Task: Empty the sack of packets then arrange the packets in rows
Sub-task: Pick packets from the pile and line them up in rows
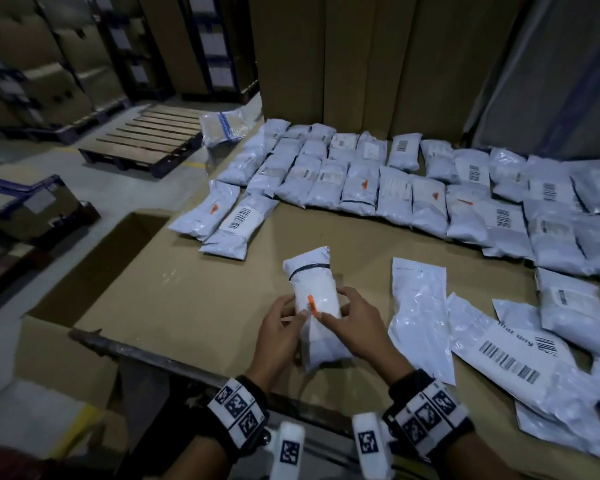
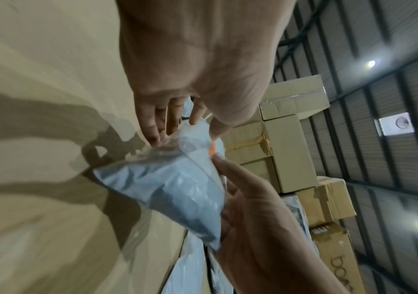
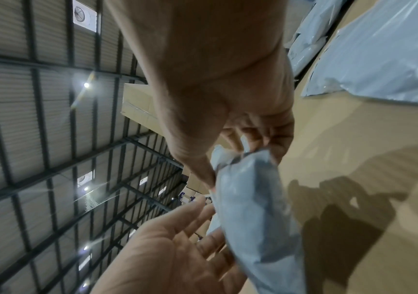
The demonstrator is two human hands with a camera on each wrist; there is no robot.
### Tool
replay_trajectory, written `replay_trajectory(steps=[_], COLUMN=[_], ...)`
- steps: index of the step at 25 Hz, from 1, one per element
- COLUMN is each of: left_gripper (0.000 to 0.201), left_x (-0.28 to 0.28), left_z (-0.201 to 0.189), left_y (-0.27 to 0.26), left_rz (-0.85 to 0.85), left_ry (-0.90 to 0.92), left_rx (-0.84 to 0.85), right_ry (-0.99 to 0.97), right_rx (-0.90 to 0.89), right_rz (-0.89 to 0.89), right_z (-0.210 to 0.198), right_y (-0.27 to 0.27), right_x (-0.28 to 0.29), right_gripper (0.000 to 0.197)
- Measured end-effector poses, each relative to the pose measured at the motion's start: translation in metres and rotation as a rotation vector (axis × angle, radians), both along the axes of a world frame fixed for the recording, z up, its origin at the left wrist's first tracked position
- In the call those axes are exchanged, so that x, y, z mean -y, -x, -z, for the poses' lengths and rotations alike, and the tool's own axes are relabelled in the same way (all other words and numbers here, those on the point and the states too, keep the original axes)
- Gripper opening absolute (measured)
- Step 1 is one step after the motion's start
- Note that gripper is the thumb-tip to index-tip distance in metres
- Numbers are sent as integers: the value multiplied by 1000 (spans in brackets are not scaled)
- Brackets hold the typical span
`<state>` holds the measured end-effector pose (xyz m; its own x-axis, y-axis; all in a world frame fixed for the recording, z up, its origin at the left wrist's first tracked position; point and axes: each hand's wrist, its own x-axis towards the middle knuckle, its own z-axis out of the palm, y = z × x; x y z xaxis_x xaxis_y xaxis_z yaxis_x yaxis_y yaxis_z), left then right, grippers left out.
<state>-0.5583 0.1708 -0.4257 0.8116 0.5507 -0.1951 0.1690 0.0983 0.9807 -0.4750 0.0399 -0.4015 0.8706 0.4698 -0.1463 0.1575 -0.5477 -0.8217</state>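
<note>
**Both hands on one white packet at the near edge**

At six o'clock on the cardboard-covered desk [image 1: 194,299], the left hand [image 1: 279,336] and right hand [image 1: 352,327] grasp a white packet [image 1: 317,303] between them, fingers curled round its sides beside a small orange tag [image 1: 310,301]. Rows of packets [image 1: 361,181] lie side by side from eleven to two o'clock. Loose packets [image 1: 513,355] overlap at three to four o'clock. A wooden pallet [image 1: 142,140] sits on the floor at ten o'clock.

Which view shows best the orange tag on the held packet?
The head view: the orange tag faces the camera on the packet. The left wrist view shows only a blurred sliver; the right wrist view shows none.
</note>
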Motion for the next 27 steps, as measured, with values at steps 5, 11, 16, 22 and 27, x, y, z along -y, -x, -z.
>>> replay_trajectory(steps=[5, 11, 16, 22, 27], left_gripper=[37, 32, 34, 51, 51], left_x=[-52, -125, -178, -224, -230], left_z=[-11, -17, -34, -16, 6], left_y=[-12, -57, -108, -142, -151], left_rz=[27, 36, 149, 473, 689], left_ry=[-39, -221, -574, -993, -1320], left_rx=[52, 54, 2, -221, -343], right_ry=[-162, -87, -66, 107, 489], right_rx=[-11, 107, 78, -29, 392], right_rz=[51, -17, -69, 10, -298], right_z=[7, -2, -18, 11, 20], right_y=[-17, -50, -101, -144, -151], right_x=[-41, -110, -170, -203, -211], right_gripper=[41, 57, 73, 47, 55])
